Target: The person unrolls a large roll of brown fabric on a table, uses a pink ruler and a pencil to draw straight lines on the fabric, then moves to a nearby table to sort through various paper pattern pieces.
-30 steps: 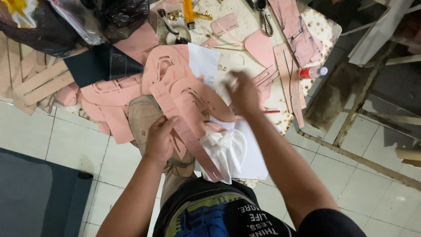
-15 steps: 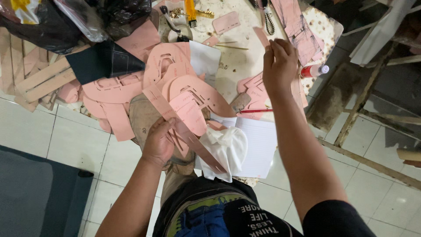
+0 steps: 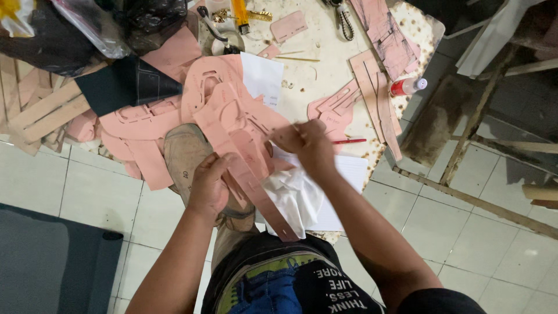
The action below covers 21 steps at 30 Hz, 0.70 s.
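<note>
My left hand (image 3: pixel 210 187) grips a stack of pink card pattern pieces (image 3: pixel 232 125) that rests over a tan shoe last (image 3: pixel 185 152) on my lap. A long pink strip (image 3: pixel 264 200) from the stack runs down toward my waist. My right hand (image 3: pixel 307 145) pinches the right edge of the pink stack, just above a crumpled white cloth (image 3: pixel 293 200) and white paper sheets (image 3: pixel 343 174). A red pen (image 3: pixel 349 141) lies on the board just right of my right hand.
A worn worktop (image 3: pixel 325 58) holds more pink pattern pieces (image 3: pixel 372 81), a white sheet (image 3: pixel 261 75), a small red-and-white bottle (image 3: pixel 407 86), a yellow-handled tool (image 3: pixel 239 14) and black card (image 3: pixel 125 84). Wooden strips (image 3: pixel 40 110) lie left; a dark mat (image 3: pixel 52 261) on tiled floor.
My right hand, raised over the far worktop half a second ago, has come back down to the pink stack beside the white cloth. My left hand has kept its grip.
</note>
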Tool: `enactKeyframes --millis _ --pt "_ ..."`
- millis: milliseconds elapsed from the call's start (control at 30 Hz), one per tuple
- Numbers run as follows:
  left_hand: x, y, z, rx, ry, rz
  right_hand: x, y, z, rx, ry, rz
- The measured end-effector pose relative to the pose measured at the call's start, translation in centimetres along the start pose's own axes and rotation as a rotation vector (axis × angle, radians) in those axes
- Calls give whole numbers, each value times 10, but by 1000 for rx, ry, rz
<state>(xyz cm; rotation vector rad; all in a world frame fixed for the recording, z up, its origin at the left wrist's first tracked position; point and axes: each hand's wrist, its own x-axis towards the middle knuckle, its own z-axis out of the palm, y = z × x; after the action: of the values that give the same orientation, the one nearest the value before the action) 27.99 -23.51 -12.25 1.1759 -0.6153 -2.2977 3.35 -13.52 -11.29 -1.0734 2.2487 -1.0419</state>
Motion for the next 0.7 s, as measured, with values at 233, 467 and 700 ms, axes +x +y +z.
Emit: enactKeyframes --millis 233,467,700 --pt "-11 4 0 -55 93 4 32 54 -52 -695 101 158" --pt "-4 -6 -5 -46 141 13 45 38 -37 -213 33 415" --pt "-1 -8 -9 -54 127 7 64 49 -58 -21 -173 230"
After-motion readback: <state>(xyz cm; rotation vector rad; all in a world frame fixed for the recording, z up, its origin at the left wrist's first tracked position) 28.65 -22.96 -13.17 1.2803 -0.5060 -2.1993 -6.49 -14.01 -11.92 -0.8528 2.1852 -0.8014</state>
